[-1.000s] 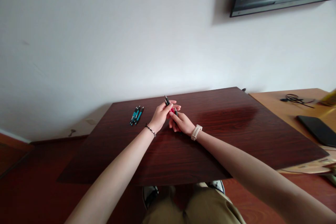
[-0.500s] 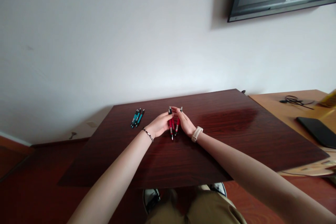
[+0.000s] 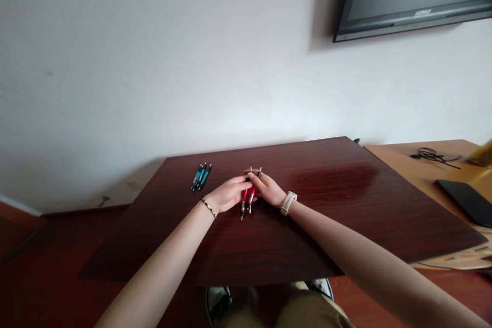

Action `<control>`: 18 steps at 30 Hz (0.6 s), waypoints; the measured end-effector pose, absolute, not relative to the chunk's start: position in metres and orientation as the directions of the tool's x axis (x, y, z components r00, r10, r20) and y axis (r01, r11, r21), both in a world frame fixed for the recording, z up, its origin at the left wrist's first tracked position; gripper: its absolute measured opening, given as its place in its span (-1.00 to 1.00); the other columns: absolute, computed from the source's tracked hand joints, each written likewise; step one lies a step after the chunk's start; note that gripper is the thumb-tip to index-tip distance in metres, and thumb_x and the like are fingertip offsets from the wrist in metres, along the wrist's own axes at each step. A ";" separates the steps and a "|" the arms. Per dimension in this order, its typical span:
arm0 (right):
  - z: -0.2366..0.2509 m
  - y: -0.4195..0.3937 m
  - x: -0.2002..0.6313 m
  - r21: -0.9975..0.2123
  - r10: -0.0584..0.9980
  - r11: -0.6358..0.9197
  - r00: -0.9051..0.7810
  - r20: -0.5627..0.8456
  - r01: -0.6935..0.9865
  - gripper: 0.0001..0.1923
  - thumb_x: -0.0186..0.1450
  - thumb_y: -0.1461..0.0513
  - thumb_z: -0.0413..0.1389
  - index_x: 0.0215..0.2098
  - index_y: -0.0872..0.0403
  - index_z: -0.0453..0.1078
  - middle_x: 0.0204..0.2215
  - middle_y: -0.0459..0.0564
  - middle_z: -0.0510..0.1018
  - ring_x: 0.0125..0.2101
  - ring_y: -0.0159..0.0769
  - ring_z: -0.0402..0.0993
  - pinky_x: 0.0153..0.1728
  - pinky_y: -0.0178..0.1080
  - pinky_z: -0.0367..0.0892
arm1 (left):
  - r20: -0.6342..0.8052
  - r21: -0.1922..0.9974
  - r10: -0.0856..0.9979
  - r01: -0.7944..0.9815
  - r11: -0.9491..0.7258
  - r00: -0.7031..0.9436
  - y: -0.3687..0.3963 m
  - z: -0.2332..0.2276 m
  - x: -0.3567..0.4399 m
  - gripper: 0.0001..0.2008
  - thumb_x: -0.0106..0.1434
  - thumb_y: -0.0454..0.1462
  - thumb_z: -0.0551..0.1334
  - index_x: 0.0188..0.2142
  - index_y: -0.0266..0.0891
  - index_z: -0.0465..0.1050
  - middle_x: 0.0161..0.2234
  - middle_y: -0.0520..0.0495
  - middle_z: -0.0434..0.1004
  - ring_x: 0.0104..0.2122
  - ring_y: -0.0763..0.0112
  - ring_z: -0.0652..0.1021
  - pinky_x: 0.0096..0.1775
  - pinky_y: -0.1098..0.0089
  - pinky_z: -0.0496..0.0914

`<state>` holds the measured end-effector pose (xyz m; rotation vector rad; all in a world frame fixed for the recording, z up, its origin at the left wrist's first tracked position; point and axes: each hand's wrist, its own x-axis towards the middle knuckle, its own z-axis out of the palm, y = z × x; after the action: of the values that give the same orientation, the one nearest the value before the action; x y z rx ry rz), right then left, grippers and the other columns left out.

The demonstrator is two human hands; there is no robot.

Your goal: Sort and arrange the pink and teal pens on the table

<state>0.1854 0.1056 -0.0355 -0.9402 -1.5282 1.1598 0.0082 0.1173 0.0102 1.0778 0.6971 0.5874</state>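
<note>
A few red pens (image 3: 251,196) with black and silver ends are bunched between my two hands over the middle of the dark wooden table (image 3: 315,225). My left hand (image 3: 227,195), with a beaded bracelet at the wrist, closes on them from the left, its thumb across the upper part. From the right my right hand (image 3: 272,191), below which sits a pale watch, presses against the same pens. Fingers partly hide them, so I cannot tell their exact number. Several teal and black pens (image 3: 201,177) lie side by side on the table, left of my left hand.
At the right stands a lighter wooden desk (image 3: 400,156) with a black cable (image 3: 432,155) and a flat black object (image 3: 463,200) on it. A white wall (image 3: 192,61) rises behind the table, with a television (image 3: 415,0) mounted at upper right.
My hands have come closer together and slightly towards me, bringing the red pens nearer to each other. Their lower ends have shifted left. The teal pens stay where they lay.
</note>
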 end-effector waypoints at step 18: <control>-0.028 0.100 0.186 -0.938 0.889 0.339 -0.351 0.294 0.071 -0.35 0.54 -0.24 -0.16 0.14 0.03 0.46 -0.24 0.00 0.67 -0.27 -0.26 0.60 -0.09 -0.17 0.44 | -0.163 0.960 0.977 0.250 0.125 0.138 0.145 0.047 -0.099 -0.78 0.37 -0.21 0.30 -0.05 -0.27 0.50 -0.26 -0.14 0.59 -0.29 0.32 0.65 -0.20 0.32 0.57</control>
<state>0.1859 0.0996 -0.0284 -0.8677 -1.6926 1.1274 -0.0988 0.1452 0.0467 1.3415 1.3276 0.8606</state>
